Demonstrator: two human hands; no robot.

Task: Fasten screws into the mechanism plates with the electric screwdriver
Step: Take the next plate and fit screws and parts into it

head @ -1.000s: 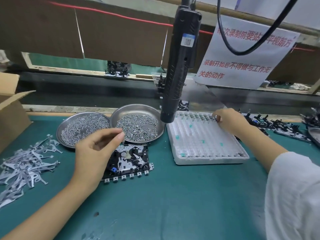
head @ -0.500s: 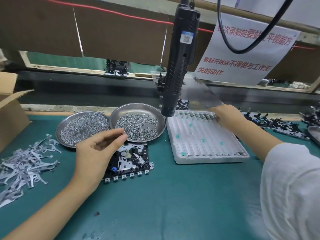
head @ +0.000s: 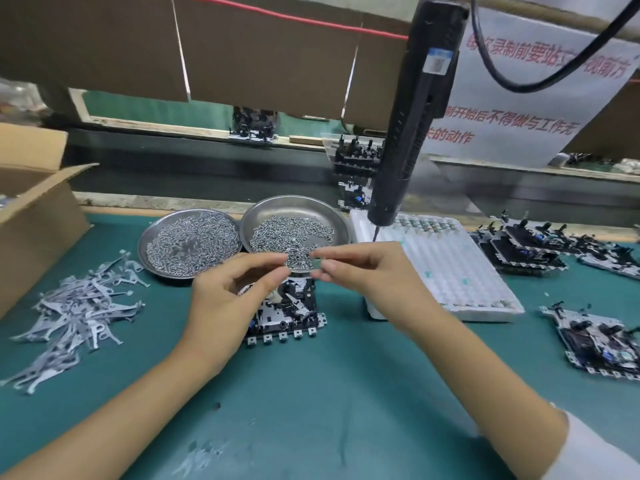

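We've got our left hand (head: 221, 303) and right hand (head: 374, 275) pinched together over the mechanism plate (head: 287, 313), fingers narrow (what they hold is too blurry to tell), electric screwdriver (head: 412, 126) hanging untouched.

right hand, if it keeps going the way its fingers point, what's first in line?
Most likely the left hand: the right hand points leftward, its fingertips nearly meeting the left's above the mechanism plate. Depth between them is unclear.
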